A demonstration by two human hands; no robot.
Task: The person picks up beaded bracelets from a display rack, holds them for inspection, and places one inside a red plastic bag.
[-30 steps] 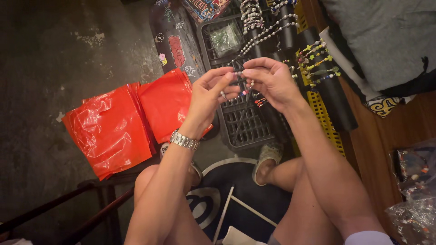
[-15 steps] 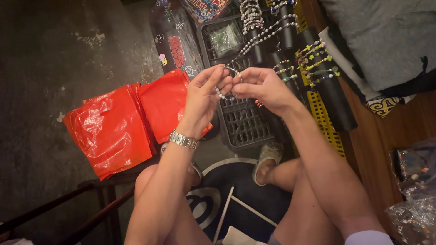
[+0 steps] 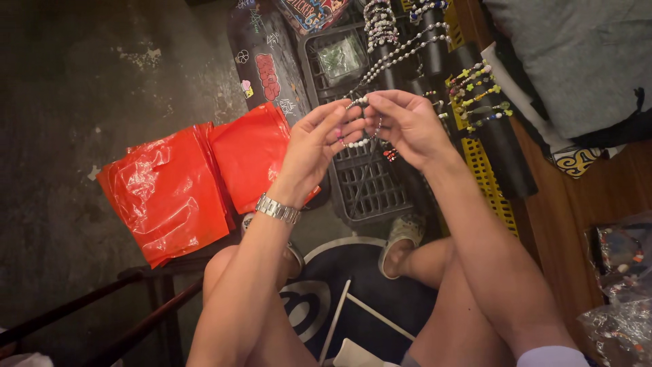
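Left hand (image 3: 318, 146) and right hand (image 3: 405, 124), fingertips pinched shut, grip a short strand of white and pale beads (image 3: 358, 141) strung between them, above a black plastic crate (image 3: 370, 190).

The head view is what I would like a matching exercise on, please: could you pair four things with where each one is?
Things:
1. beaded strand
2. metal wristwatch
3. red plastic bags
4. black crate

Places:
A. on the floor under the hands
B. pinched between the fingertips of the left hand and right hand
C. lying left of the left forearm
D. around the left wrist

Pairs: 1-B, 2-D, 3-C, 4-A
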